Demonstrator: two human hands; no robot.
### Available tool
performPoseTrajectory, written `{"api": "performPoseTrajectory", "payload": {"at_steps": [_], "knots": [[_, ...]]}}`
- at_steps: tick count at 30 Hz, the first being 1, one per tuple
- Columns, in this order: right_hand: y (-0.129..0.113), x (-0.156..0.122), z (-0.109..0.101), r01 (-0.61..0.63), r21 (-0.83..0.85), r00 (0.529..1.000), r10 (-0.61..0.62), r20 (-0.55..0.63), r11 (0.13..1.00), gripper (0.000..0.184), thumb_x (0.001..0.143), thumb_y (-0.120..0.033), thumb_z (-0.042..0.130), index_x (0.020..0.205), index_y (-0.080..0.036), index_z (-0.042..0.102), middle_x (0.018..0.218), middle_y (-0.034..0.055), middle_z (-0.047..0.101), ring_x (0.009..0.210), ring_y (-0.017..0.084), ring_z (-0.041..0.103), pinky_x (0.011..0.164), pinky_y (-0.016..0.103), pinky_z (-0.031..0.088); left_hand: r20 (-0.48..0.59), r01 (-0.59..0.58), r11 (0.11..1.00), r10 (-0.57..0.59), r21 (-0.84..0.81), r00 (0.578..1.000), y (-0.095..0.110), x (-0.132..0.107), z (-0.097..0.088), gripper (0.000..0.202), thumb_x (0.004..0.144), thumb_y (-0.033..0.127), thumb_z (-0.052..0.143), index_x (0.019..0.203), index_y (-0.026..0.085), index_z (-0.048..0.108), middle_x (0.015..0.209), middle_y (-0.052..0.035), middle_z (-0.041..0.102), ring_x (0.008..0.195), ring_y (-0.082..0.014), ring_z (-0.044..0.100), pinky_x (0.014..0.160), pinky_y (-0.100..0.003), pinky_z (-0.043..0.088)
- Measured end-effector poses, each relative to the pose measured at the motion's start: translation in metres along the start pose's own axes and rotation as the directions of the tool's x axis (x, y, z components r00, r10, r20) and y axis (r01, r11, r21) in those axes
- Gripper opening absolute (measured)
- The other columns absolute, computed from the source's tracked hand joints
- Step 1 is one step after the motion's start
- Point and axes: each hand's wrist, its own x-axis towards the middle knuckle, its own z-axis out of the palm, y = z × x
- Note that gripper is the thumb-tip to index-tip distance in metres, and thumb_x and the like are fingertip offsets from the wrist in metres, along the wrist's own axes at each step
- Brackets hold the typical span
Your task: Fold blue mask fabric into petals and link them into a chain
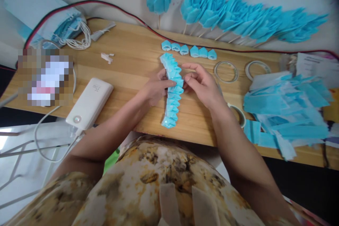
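A strip of light blue pleated material, like nonwoven cloth, stands lengthwise before me, its folds fanning out to the right. Clear, shiny tape seems to run along its left edge. My left hand grips the strip around the middle, thumb on top and the other fingers partly hidden behind. At the strip's right edge, my right hand has its fingers loosely bent and apart, the tips beside the folds; whether they touch is hard to see. Beyond the strip lie several small blue folded rolls in a row.
Tape rolls and a heap of blue sheets lie to the right. On the left are a white power bank, a blurred phone and bagged masks. Blue cloth flowers on sticks lean against the wall behind a red-black cable.
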Motion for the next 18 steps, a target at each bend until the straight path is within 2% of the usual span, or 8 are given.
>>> {"api": "performPoseTrajectory", "payload": {"at_steps": [3, 8, 11, 18], "knots": [[0.0002, -0.0005, 0.0001, 0.011, -0.001, 1.000, -0.011, 0.010, 1.000, 0.039, 0.094, -0.050, 0.072, 0.128, -0.032, 0.063, 0.079, -0.0043, 0.066, 0.069, 0.015, 0.064, 0.062, 0.029, 0.053, 0.013, -0.013, 1.000, 0.013, -0.011, 1.000, -0.0002, 0.0000, 0.0005, 0.037, 0.072, 0.003, 0.072, 0.104, 0.016, 0.061, 0.081, 0.0022, 0.068, 0.073, -0.0139, 0.068, 0.077, -0.030, 0.055], [0.0035, 0.0008, 0.0014, 0.049, -0.046, 0.999, -0.048, 0.012, 0.998, 0.045, 0.086, -0.031, 0.076, 0.129, -0.028, 0.063, 0.076, -0.0065, 0.063, 0.066, 0.012, 0.058, 0.060, 0.026, 0.048, -0.006, -0.012, 1.000, 0.012, -0.006, 1.000, -0.0003, 0.0008, 0.0018, 0.039, 0.070, 0.001, 0.071, 0.105, 0.016, 0.062, 0.080, 0.0032, 0.067, 0.071, -0.0114, 0.064, 0.075, -0.027, 0.053], [0.0039, 0.0015, 0.0011, 0.057, -0.042, 0.998, -0.057, 0.014, 0.998, 0.047, 0.083, -0.026, 0.075, 0.128, -0.026, 0.064, 0.076, -0.0068, 0.064, 0.067, 0.011, 0.058, 0.061, 0.025, 0.048, -0.011, -0.010, 1.000, 0.010, 0.001, 1.000, 0.0003, -0.0001, 0.0025, 0.041, 0.069, 0.000, 0.071, 0.107, 0.017, 0.062, 0.079, 0.0038, 0.066, 0.069, -0.0114, 0.064, 0.074, -0.027, 0.053], [0.0071, 0.0026, -0.0035, -0.012, 0.049, 1.000, 0.013, -0.003, 0.999, 0.039, 0.092, -0.036, 0.069, 0.129, -0.030, 0.064, 0.089, -0.0017, 0.073, 0.076, 0.014, 0.071, 0.064, 0.027, 0.057, -0.012, 0.001, 1.000, -0.002, -0.027, 1.000, 0.0006, -0.0002, -0.0019, 0.043, 0.071, 0.002, 0.072, 0.111, 0.016, 0.063, 0.085, 0.0009, 0.069, 0.075, -0.0146, 0.068, 0.078, -0.031, 0.054]]}}
